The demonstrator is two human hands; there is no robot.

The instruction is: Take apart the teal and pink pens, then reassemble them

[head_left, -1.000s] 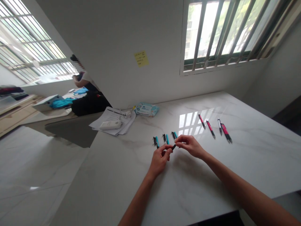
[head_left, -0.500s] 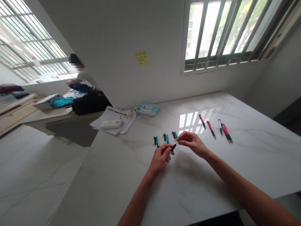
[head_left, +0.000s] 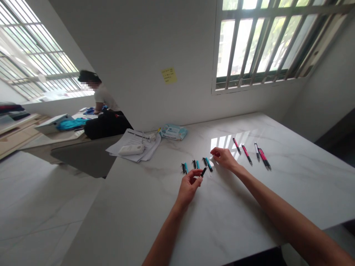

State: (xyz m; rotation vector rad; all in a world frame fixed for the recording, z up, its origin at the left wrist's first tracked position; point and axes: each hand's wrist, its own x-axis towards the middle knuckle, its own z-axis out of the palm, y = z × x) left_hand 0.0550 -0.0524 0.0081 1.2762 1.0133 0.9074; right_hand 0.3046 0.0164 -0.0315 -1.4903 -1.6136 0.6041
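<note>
My left hand (head_left: 191, 183) is closed, with a short black pen part (head_left: 203, 172) pinched between thumb and fingers, tilted up to the right. Beyond it on the table lie three small groups of pen parts. Each pairs a black clipped piece with a teal barrel: a left teal barrel (head_left: 186, 168), a middle teal barrel (head_left: 198, 164) and a right teal barrel (head_left: 209, 164). A thin white stick (head_left: 209, 173) rests just right of the black part. My right hand (head_left: 224, 158) is beside the right group, fingertips pressed together; what they hold, if anything, is too small to make out.
Several red and silver pens, among them a red pen (head_left: 246, 154), lie farther right on the marble table (head_left: 235, 207). Papers (head_left: 149, 153) with a white device (head_left: 131, 149) and a wipes pack (head_left: 174, 132) sit back left. Another person (head_left: 104, 98) works beyond the wall.
My right hand has moved up and away from the left hand, off the white stick, which now lies on the table. The left hand still holds the black part. The view has tilted slightly up.
</note>
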